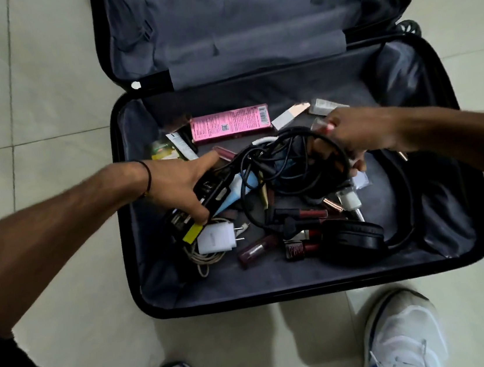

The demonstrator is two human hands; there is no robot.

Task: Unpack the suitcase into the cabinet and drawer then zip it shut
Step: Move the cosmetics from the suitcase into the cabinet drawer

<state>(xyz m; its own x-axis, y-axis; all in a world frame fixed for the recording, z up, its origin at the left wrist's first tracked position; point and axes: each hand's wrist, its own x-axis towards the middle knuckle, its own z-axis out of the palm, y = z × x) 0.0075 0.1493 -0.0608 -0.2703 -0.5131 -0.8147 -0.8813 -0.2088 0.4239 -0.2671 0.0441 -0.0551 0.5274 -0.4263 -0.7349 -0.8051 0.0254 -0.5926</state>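
Reaching into the open suitcase, we grip a black gadget with our left hand — our right hand clutches tangled black cables (both arms outstretched).

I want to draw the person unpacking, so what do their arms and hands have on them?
Both arms are bare, with no sleeves showing and no gloves. The left hand has a thin black thread band round its wrist. The right hand shows no band, watch or ring, though it is a bit blurred.
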